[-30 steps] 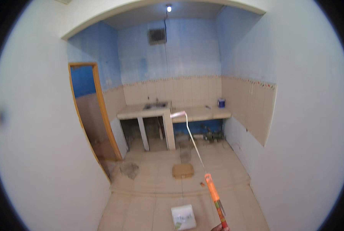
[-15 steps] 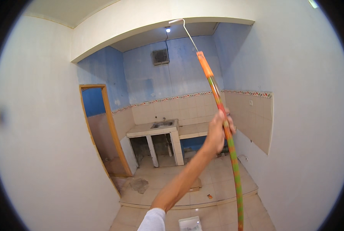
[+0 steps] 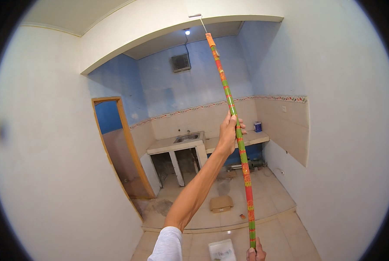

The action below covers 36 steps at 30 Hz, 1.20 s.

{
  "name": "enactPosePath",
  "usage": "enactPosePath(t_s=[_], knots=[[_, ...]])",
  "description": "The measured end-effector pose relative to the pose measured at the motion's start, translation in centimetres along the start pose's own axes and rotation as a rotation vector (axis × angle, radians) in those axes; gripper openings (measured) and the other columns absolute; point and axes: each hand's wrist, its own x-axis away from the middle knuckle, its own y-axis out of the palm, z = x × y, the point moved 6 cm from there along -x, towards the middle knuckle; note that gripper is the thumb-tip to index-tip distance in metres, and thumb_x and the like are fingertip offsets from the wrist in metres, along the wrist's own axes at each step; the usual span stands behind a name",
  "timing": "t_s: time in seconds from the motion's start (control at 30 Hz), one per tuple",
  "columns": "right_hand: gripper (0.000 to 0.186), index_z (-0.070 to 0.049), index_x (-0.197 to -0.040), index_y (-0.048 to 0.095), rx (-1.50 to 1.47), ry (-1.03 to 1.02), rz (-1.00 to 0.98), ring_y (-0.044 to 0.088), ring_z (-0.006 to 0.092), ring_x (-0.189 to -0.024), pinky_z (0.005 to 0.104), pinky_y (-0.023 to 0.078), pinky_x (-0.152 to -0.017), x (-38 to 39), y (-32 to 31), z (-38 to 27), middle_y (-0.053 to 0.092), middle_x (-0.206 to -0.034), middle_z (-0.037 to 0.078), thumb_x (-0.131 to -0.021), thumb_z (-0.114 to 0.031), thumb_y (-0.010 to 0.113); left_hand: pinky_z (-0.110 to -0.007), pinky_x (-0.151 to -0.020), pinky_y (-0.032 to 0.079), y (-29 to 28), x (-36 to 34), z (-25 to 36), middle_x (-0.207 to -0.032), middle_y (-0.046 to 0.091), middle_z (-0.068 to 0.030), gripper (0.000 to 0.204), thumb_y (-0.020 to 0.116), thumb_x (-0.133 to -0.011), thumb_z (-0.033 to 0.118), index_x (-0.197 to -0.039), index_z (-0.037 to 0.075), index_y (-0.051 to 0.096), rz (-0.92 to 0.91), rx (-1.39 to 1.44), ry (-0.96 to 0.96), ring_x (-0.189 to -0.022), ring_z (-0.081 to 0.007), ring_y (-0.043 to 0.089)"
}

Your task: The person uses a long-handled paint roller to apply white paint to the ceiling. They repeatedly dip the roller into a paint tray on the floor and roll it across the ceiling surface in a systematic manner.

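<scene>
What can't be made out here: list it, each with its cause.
All in the head view:
Right hand: partly cut off by the lower edge.
Pole: its lowest end is hidden at the right hand.
Left hand: fingers partly hidden behind the pole.
White tray: near side cut off by the lower edge.
Roller: too small to judge contact with the beam.

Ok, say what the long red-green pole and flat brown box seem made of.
Long red-green pole: seemingly wrapped in glossy plastic, by its shine and bands; core material hidden. Flat brown box: probably matte cardboard, by its dull plain faces.
</scene>
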Motion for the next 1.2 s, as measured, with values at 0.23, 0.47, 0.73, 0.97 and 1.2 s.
enactPosePath(t_s=[0.23,0.47,0.73,0.97,1.2], knots=[[0.055,-0.017,-0.153,0.037,0.092,-0.11,-0.062,0.039,0.0092,-0.057,0.0271,0.036,-0.05,-1.6,1.4,-2.9,0.04,-0.065,-0.005,-0.1,-0.016,0.047,-0.03,-0.074,0.057,-1.3,-2.0,0.0,-0.101,0.053,-0.0065,0.046,0.038,-0.107,0.023,-0.15,0.008,0.031,0.022,-0.014,-0.013,-0.084,-0.0134,0.058],[0.055,-0.024,-0.154,0.035,0.169,-0.348,-0.006,0.038,0.0125,-0.058,0.0302,0.037,-0.051,-3.2,1.9,-4.1,0.04,-0.067,-0.004,-0.101,-0.012,0.044,-0.032,-0.076,0.058,-2.5,-3.7,-0.3,-0.103,0.055,-0.0087,0.055,0.039,-0.107,0.022,-0.156,0.007,0.019,-0.028,-0.044,-0.013,-0.087,-0.0157,0.059],[0.051,-0.008,-0.153,0.034,0.31,-0.532,-0.066,0.065,0.032,-0.081,0.0414,0.051,-0.074,-9.1,2.4,-10.2,0.067,-0.093,0.023,-0.102,-0.014,0.038,-0.036,-0.083,0.058,-0.7,-0.7,-0.4,-0.11,0.056,-0.0111,0.061,0.042,-0.106,0.021,-0.157,0.004,0.013,-0.03,-0.151,-0.011,-0.094,-0.0189,0.062],[0.057,-0.008,-0.156,0.026,0.204,-0.384,-0.138,0.041,0.0185,-0.058,0.0356,0.039,-0.055,-16.4,5.7,-19.3,0.039,-0.066,0.014,-0.101,-0.007,0.039,-0.035,-0.092,0.051,-3.9,5.2,0.3,-0.127,0.055,-0.0152,0.063,0.045,-0.105,0.021,-0.156,0.0,0.015,-0.001,-0.27,0.047,-0.104,-0.0211,0.062],[0.054,-0.009,-0.154,0.03,0.212,-0.639,-0.022,0.042,0.0198,-0.058,0.0364,0.041,-0.058,-24.5,9.1,-27.4,0.041,-0.066,0.016,-0.101,-0.011,0.038,-0.035,-0.094,0.05,-9.5,15.7,-2.6,-0.128,0.053,-0.0166,0.065,0.05,-0.104,0.023,-0.155,-0.001,0.018,-0.003,-0.323,-0.091,-0.111,-0.0224,0.06]])
